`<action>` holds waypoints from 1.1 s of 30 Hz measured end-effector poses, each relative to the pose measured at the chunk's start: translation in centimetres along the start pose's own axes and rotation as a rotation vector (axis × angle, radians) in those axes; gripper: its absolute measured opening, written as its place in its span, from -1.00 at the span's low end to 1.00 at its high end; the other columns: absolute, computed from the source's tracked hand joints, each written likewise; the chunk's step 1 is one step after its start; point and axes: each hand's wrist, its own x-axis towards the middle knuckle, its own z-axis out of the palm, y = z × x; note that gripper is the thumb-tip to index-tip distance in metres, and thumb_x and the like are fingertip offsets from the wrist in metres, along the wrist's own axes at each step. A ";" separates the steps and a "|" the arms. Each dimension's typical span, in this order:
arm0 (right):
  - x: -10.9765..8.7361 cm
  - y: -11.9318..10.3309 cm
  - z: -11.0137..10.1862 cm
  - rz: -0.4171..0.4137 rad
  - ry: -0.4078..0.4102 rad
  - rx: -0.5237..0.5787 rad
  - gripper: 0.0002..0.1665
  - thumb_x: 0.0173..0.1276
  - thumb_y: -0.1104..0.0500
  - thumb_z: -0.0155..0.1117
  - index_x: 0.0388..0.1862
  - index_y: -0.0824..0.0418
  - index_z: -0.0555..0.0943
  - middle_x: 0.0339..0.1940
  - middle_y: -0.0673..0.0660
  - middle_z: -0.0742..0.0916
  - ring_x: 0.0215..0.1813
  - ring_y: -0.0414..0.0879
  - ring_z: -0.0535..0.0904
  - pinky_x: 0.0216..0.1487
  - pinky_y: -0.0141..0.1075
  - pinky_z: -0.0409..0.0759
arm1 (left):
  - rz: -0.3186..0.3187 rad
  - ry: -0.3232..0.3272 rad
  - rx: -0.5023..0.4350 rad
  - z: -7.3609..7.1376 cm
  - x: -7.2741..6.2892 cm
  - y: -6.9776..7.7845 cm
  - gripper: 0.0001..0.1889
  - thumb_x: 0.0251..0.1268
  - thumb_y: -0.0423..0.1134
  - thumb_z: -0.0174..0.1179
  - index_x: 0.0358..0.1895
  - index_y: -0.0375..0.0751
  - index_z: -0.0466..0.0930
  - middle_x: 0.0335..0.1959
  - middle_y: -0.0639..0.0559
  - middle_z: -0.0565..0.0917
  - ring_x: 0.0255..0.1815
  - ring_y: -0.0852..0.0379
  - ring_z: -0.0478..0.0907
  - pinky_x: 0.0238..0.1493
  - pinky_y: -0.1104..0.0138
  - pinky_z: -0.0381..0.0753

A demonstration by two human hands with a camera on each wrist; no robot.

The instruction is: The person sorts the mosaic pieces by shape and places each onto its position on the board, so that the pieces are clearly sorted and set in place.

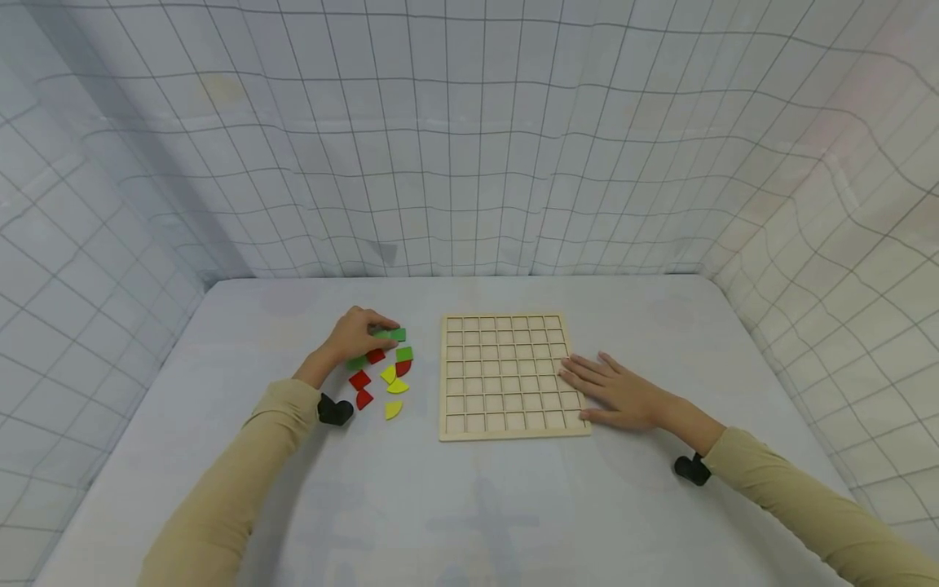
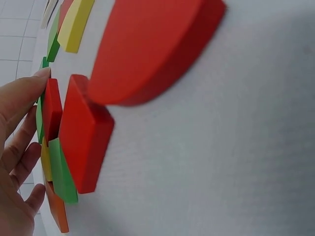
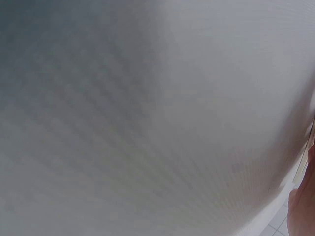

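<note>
My left hand point(image 1: 357, 333) is over the back of a loose group of coloured tiles, thumb and forefinger to either side of a green tile point(image 1: 381, 334) that it pinches. A second green tile point(image 1: 398, 334) lies right at the fingertips. In the left wrist view the thumb point(image 2: 37, 83) reaches past a red tile point(image 2: 52, 108), and the other fingers are bent beside the pile. My right hand point(image 1: 623, 395) lies flat, fingers spread, its fingertips on the right edge of a wooden grid board point(image 1: 515, 377). The board's square cells hold nothing.
Nearer me lie red square tiles point(image 1: 359, 381), a red rounded tile point(image 1: 363, 399) and yellow quarter-round tiles point(image 1: 394, 409). Orange point(image 2: 56, 209) shows low in the left wrist view. White tiled-pattern sheeting point(image 1: 469, 147) encloses the white table point(image 1: 469, 505) at the back and sides.
</note>
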 end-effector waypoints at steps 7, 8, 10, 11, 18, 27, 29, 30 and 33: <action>0.0 0.1 -0.1 -0.002 0.003 0.017 -0.17 0.49 -0.24 -0.10 0.58 0.03 -0.06 0.61 0.04 0.03 0.61 0.01 -0.11 0.49 0.20 -0.18 | 0.042 0.037 -0.001 0.0 -0.3 -0.1 -0.63 0.13 -0.06 0.35 -0.05 -0.20 0.72 -0.08 -0.20 0.72 -0.07 -0.12 0.45 -0.04 0.02 0.39; 0.0 0.1 0.0 -0.003 0.004 0.018 -0.17 0.49 -0.24 -0.10 0.58 0.03 -0.06 0.61 0.04 0.03 0.61 0.01 -0.11 0.49 0.20 -0.18 | 0.035 0.038 0.004 0.0 -0.3 -0.1 -0.63 0.13 -0.08 0.35 -0.04 -0.21 0.72 -0.07 -0.20 0.71 -0.06 -0.13 0.44 -0.03 0.01 0.39; 0.0 0.1 0.0 -0.004 0.005 0.022 -0.17 0.49 -0.24 -0.10 0.58 0.03 -0.06 0.61 0.04 0.03 0.61 0.01 -0.11 0.49 0.20 -0.18 | 0.005 0.027 0.008 0.2 -0.1 -0.3 -0.63 0.13 -0.14 0.34 -0.01 -0.24 0.70 -0.04 -0.22 0.70 -0.01 -0.15 0.43 0.03 -0.03 0.38; 0.0 0.1 0.0 -0.005 0.007 0.025 -0.17 0.49 -0.23 -0.10 0.58 0.03 -0.06 0.61 0.04 0.03 0.61 0.01 -0.11 0.49 0.20 -0.19 | -0.003 0.026 0.016 0.3 -0.1 -0.3 -0.63 0.14 -0.14 0.34 -0.01 -0.24 0.70 -0.03 -0.22 0.70 -0.01 -0.14 0.43 0.03 -0.02 0.38; -0.1 0.1 0.0 -0.008 0.011 0.012 -0.17 0.49 -0.24 -0.10 0.58 0.03 -0.06 0.61 0.04 0.04 0.61 0.01 -0.10 0.48 0.21 -0.17 | -0.037 0.041 0.045 0.3 -0.2 0.1 -0.63 0.13 -0.08 0.36 -0.02 -0.20 0.71 -0.06 -0.17 0.71 -0.04 -0.09 0.43 -0.01 0.04 0.40; -0.2 0.0 -0.1 -0.027 0.039 0.011 -0.17 0.48 -0.22 -0.08 0.57 0.07 -0.01 0.60 0.07 0.09 0.60 0.05 -0.04 0.46 0.26 -0.12 | 0.000 0.108 0.049 0.2 -0.3 0.5 -0.65 0.08 -0.09 0.39 -0.08 -0.19 0.73 -0.13 -0.17 0.73 -0.03 -0.12 0.44 0.03 -0.04 0.38; -0.2 -0.1 -0.1 -0.034 0.051 0.011 -0.18 0.48 -0.22 -0.06 0.57 0.09 0.01 0.59 0.09 0.11 0.59 0.07 -0.02 0.44 0.27 -0.10 | 0.017 0.120 0.047 0.2 -0.2 0.8 -0.65 0.07 -0.10 0.40 -0.09 -0.19 0.74 -0.15 -0.16 0.73 -0.04 -0.12 0.45 0.03 -0.04 0.39; -0.2 -0.1 -0.1 -0.037 0.056 0.009 -0.18 0.48 -0.22 -0.06 0.57 0.09 0.02 0.59 0.10 0.12 0.59 0.07 -0.01 0.44 0.28 -0.09 | 0.023 0.125 0.048 0.3 -0.1 0.9 -0.65 0.07 -0.09 0.40 -0.09 -0.19 0.74 -0.16 -0.16 0.74 -0.04 -0.12 0.46 0.02 -0.04 0.39; -0.2 -0.2 -0.2 -0.041 0.065 0.010 -0.18 0.47 -0.21 -0.04 0.56 0.10 0.04 0.59 0.11 0.14 0.58 0.08 0.01 0.43 0.29 -0.08 | 0.040 0.135 0.046 0.4 0.1 1.3 -0.65 0.07 -0.09 0.41 -0.09 -0.19 0.74 -0.17 -0.15 0.74 -0.05 -0.12 0.47 0.02 -0.03 0.40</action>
